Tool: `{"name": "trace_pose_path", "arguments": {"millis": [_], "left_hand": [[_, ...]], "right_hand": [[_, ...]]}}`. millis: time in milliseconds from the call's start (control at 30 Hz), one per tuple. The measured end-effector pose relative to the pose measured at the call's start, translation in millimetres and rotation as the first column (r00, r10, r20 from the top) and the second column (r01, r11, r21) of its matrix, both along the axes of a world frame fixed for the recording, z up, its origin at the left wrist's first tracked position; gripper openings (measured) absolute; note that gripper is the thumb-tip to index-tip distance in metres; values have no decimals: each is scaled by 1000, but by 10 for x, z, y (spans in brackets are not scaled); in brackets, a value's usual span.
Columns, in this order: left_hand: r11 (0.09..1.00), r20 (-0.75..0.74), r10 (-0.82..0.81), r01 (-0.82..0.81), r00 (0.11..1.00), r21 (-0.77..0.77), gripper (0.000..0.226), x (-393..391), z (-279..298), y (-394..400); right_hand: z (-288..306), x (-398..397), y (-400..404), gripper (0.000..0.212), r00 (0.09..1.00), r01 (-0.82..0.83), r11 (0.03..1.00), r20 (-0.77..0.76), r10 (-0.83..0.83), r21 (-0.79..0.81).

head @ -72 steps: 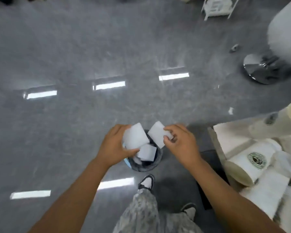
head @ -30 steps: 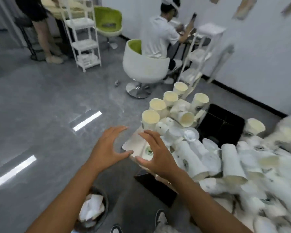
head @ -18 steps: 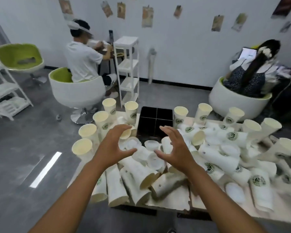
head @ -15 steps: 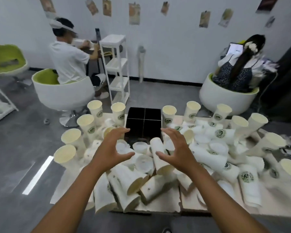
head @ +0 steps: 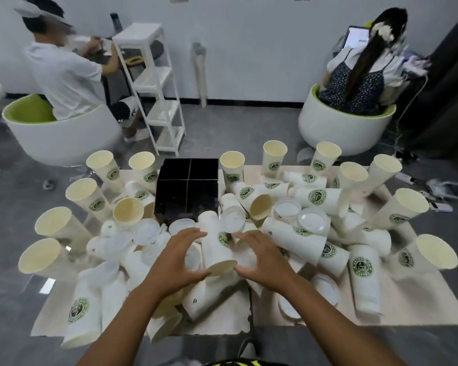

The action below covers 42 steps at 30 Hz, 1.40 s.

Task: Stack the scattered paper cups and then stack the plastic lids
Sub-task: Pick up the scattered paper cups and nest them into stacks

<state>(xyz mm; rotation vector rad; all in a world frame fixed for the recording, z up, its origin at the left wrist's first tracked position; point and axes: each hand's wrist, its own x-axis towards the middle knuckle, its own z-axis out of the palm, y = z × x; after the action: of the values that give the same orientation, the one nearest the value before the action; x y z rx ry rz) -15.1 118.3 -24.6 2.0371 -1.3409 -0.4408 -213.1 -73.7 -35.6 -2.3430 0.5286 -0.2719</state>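
Each paper cup carries a round green-and-white badge; its ring of lettering is too blurred to read. The cups lie scattered across a low pale table (head: 397, 310) — some upright along the back and left edges, most tipped on their sides in the middle. Clear plastic lids (head: 313, 220) lie among them. One tipped cup (head: 216, 247) sits at the table's centre, mouth toward the front edge. The left hand (head: 179, 262) and right hand (head: 262, 260) flank it with fingers spread wide, gripping nothing (contact cannot be told). A black four-compartment box (head: 188, 190) stands at the back edge. Beyond — grey floor, white wall, a white shelf rack (head: 154, 83), and two seated people in white tub chairs (head: 344, 128).
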Motion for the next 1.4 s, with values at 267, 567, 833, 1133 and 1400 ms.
{"name": "trace_pose_path", "arguments": {"millis": [267,567,833,1133,1400], "left_hand": [[999,-20,13,-12,1000,52,79,60,-28,186],[998,-34,-35,37,999,46,78,226,12,326],[984,-84,-162,154,983,-89,83,75,343,75],[936,-236,-346,316,908,-158,79,-394,359,55],[937,-237,-338,348,911,0,76,-566,-70,137]], "right_hand": [[-322,242,329,34,998,55,979,53,-45,-197],[-185,237,349,12,949,249,913,270,-163,-324],[428,158,398,18,866,409,902,369,-337,-138],[571,-371,749,23,857,483,874,178,-484,54],[34,-545,1015,24,851,517,846,27,-524,128]]}}
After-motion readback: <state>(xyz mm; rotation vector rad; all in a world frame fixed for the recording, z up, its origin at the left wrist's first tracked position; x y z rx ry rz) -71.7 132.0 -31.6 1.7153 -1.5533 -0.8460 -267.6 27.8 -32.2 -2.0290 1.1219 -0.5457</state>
